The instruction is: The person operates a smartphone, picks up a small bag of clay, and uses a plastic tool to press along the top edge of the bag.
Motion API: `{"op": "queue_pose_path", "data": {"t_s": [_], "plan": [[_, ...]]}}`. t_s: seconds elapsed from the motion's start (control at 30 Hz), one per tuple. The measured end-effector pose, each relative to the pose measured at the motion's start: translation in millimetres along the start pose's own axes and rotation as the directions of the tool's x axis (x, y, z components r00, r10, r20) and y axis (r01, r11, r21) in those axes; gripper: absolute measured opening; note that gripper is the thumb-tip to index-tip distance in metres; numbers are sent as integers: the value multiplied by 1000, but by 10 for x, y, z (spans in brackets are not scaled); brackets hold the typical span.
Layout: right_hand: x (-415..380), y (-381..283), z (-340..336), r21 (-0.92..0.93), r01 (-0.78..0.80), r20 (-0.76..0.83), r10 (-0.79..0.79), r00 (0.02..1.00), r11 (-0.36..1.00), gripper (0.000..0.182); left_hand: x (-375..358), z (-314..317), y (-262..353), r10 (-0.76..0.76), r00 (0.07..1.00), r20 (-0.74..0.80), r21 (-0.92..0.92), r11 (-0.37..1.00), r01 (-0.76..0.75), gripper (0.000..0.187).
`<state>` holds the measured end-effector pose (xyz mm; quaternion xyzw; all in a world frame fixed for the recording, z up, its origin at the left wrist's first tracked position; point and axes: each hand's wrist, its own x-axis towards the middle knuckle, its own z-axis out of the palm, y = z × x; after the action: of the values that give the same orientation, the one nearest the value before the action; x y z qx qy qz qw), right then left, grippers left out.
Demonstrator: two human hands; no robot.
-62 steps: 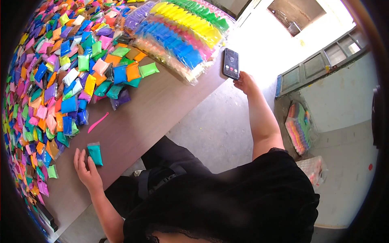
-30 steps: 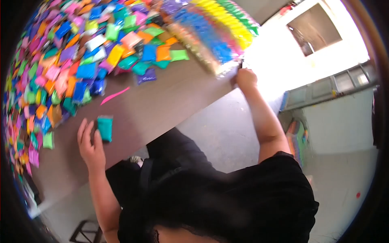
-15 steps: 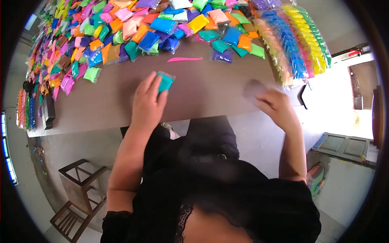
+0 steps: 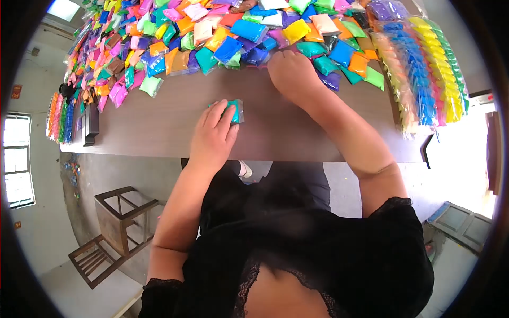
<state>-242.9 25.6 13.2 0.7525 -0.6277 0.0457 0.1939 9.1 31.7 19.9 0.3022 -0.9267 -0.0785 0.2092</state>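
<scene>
My left hand [image 4: 214, 132] rests on the table with its fingers and thumb on a small teal clay packet [image 4: 235, 112], whose clear wrapper shows past the fingertips. Farther out, at the near edge of the packet pile, my right hand [image 4: 292, 74] is folded with its back toward me. A sliver of a thin pink modelling tool [image 4: 258, 67] shows just left of that hand, which covers the rest of it. The fingertips there are hidden, but the hand looks closed on the tool.
A heap of many-coloured packets [image 4: 228, 50] covers the far side of the brown table [image 4: 169, 119]. Strips of packets [image 4: 416, 74] lie at the right, with more strips [image 4: 64, 119] at the far left. A dark stand [image 4: 90, 125] is at the left edge. A wooden chair [image 4: 114, 228] stands on the floor.
My right hand has moved forward and left to the pink tool; the blurred dark thing it had is no longer visible. My left hand remains on the teal packet. The camera view has shifted.
</scene>
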Motion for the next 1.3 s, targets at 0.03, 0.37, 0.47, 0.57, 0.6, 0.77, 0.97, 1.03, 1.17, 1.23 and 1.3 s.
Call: {"op": "queue_pose_path", "data": {"t_s": [0.03,0.37,0.47,0.57,0.6,0.77,0.97,1.03,1.17,1.23,1.3], "plan": [[-10,25,114,33,-15,-107,18,994,999,8,10,31,7,4,1000,0,50,999,-4,37],[-109,65,48,852,-34,-50,146,988,523,15,220,221,151,-83,991,-108,-21,996,82,31],[-101,97,-50,872,-96,62,87,994,480,19,231,237,146,-26,995,-94,4,1000,27,30],[-112,42,-124,861,-222,228,43,973,458,19,261,221,161,-11,997,-82,56,998,16,28],[-130,2,-116,832,-198,228,6,974,519,19,260,226,160,-16,995,-103,30,999,19,27],[-116,-17,-133,667,-126,196,-10,981,734,19,283,223,173,-50,990,-129,-25,999,47,25],[-153,-46,-107,835,-52,56,9,998,548,16,283,230,145,-33,991,-127,-55,998,26,26],[-124,-74,-78,603,-132,168,37,985,786,14,273,239,133,-25,992,-127,-36,999,20,28],[-87,28,27,933,-115,55,179,982,341,13,293,174,139,-69,993,-91,-89,994,61,34],[-78,22,-23,980,-145,118,187,975,138,14,356,162,62,-57,993,-101,-112,993,45,35],[-71,19,-48,984,-166,176,183,967,-68,14,387,91,-23,-52,998,-21,-44,998,51,37]]}}
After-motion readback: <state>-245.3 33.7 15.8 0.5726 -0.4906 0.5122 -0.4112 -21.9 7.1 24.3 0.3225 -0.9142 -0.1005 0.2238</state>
